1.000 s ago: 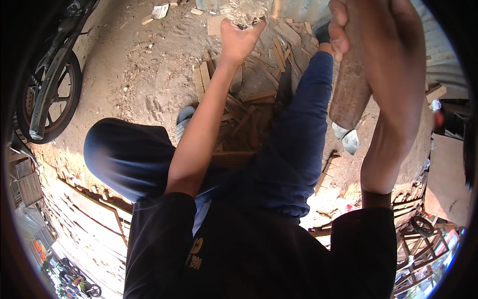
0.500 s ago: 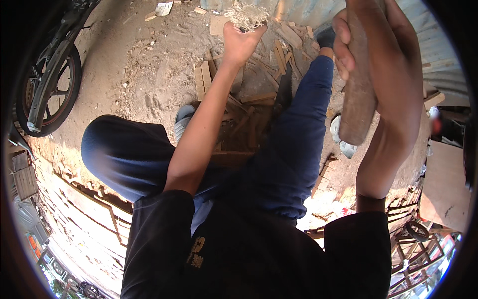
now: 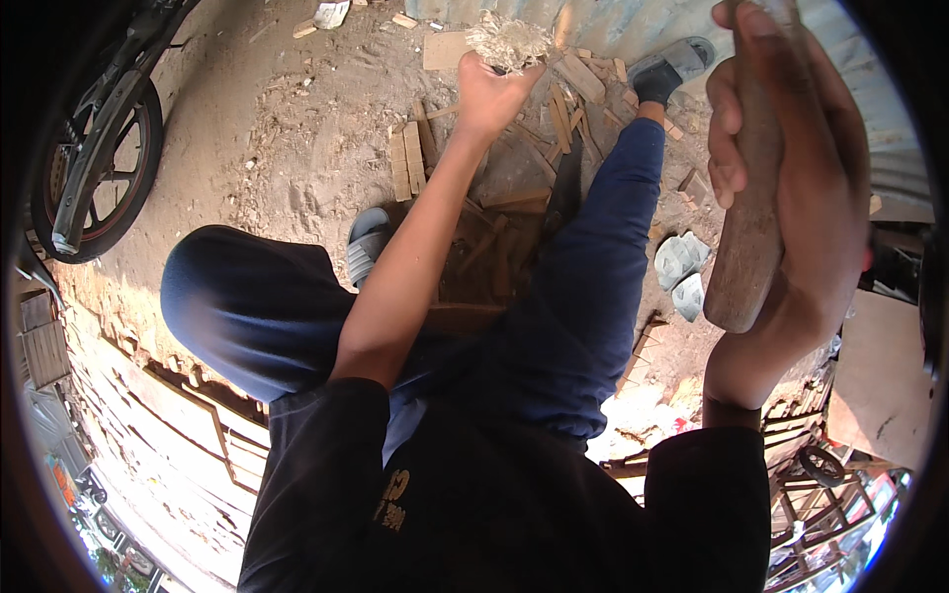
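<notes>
In the upper middle, my left hand (image 3: pixel 491 99) is wrapped round something upright with a frayed, fibrous top (image 3: pixel 508 42), like a beaten wooden handle. Its lower part is hidden by my fist. My right hand (image 3: pixel 825 158), raised close at the upper right, grips a thick brown wooden handle (image 3: pixel 746 237) with a rounded butt end toward me. The far end of this handle runs out of the picture, so any head on it is not seen. Between the two hands lies a wide gap.
Wood offcuts (image 3: pixel 405 163) and scraps litter the dirt floor between my legs, beside a dark blade-like piece (image 3: pixel 565 183). A grey sandal (image 3: pixel 368 242) lies at left. A motorcycle wheel (image 3: pixel 109 178) stands far left; corrugated metal sheeting (image 3: pixel 613 25) closes the far side.
My right hand has moved a little right and nearer with the wooden handle, uncovering my sandalled right foot. My left hand has shifted slightly right, still gripping the frayed piece.
</notes>
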`<state>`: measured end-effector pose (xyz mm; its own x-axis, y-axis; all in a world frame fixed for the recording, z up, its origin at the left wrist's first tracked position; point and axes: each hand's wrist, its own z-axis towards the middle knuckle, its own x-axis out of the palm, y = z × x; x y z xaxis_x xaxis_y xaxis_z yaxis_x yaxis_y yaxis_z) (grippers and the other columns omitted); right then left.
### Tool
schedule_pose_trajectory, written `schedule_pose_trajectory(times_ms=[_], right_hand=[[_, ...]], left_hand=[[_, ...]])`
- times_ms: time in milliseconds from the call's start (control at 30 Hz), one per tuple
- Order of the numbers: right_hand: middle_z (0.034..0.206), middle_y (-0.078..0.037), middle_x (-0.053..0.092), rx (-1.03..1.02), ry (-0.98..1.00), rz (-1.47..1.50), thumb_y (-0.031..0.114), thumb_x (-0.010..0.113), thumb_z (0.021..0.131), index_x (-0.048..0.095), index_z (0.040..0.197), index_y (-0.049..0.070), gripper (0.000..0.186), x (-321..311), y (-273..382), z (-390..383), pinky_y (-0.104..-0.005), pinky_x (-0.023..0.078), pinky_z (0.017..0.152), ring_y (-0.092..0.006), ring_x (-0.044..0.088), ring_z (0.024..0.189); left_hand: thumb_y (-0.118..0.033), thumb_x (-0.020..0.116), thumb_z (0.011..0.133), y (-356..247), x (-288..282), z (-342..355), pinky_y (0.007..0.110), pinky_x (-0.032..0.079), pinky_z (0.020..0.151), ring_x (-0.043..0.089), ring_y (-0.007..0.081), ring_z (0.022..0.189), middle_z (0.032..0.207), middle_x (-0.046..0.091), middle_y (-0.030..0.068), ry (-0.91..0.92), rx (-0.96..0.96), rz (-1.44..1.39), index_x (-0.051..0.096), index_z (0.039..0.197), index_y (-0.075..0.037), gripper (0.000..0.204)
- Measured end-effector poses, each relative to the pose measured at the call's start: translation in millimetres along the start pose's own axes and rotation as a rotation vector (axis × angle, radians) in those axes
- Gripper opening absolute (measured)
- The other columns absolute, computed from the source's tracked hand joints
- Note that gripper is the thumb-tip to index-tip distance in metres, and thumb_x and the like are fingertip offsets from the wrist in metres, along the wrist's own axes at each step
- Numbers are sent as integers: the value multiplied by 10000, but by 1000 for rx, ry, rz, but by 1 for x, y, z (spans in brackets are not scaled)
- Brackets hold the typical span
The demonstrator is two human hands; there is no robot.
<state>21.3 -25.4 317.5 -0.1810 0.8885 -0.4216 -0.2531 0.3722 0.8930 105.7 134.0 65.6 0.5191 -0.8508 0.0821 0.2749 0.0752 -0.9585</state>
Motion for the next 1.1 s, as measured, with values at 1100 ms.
schedule_pose_trajectory(times_ms=[1100], right_hand=[[601,-18,498,377,355,-91,284,569,937,515,985,12,281,21,-70,-9,-263,422,435,-98,502,467]], left_hand=[[-313,532,866,11,-53,24,353,460,881,620,224,957,1099,646,167,611,-267,-236,588,1089,20,404]])
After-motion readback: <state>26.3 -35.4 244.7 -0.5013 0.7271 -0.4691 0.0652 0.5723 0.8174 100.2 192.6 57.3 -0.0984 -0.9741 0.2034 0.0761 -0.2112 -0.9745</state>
